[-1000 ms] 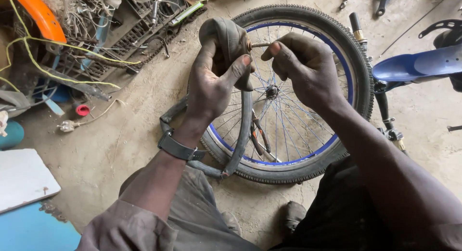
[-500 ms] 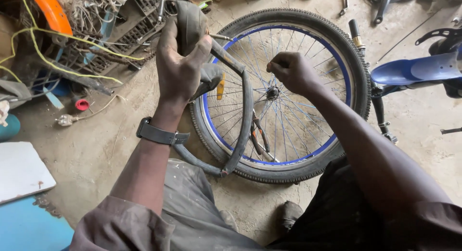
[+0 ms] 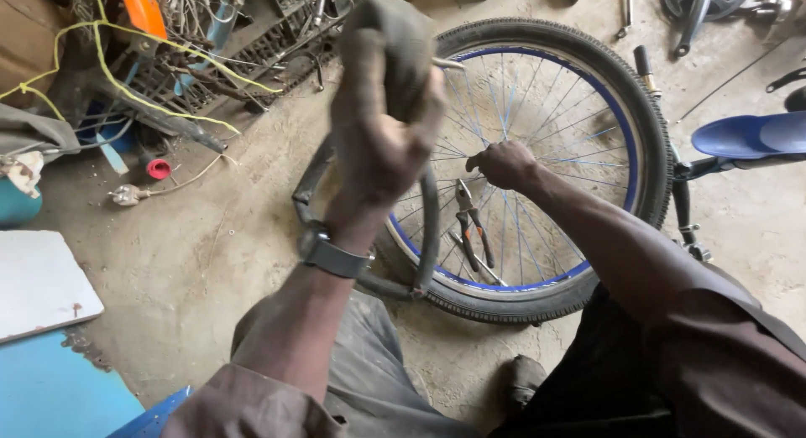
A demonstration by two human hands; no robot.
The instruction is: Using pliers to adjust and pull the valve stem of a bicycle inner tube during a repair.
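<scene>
Closest to the camera is the left hand [image 3: 382,140], raised up high and clenched around a fold of grey inner tube [image 3: 395,44]. The bunched part of the tube sticks out above the fingers, and the rest of it loops down below the wrist, curving off both sides of the forearm and meeting again near the floor just under the watch [image 3: 332,255] on that wrist. So the tube is basically in and around that hand, top and bottom.

A bit further out, to the right of the left hand and lower, is the right hand [image 3: 501,164]. It's curled into a loose fist over the middle of the bicycle wheel [image 3: 646,144], right at the spokes near the hub. Can't really tell if it's actually pinching something or just resting there closed, the fingers hide it.

Just below that right hand, lying on the spokes, is a pair of pliers [image 3: 470,216] with dark handles. The wheel itself lies flat on the concrete floor [image 3: 210,262], black tyre on, blue rim showing inside.

Off to the right of the right hand there's a blue bike mudguard [image 3: 747,136]. Way out left beyond the left hand: a heap of junk with a yellow cord [image 3: 109,77], an orange curved piece [image 3: 143,8] and a small red cap [image 3: 158,168].
</scene>
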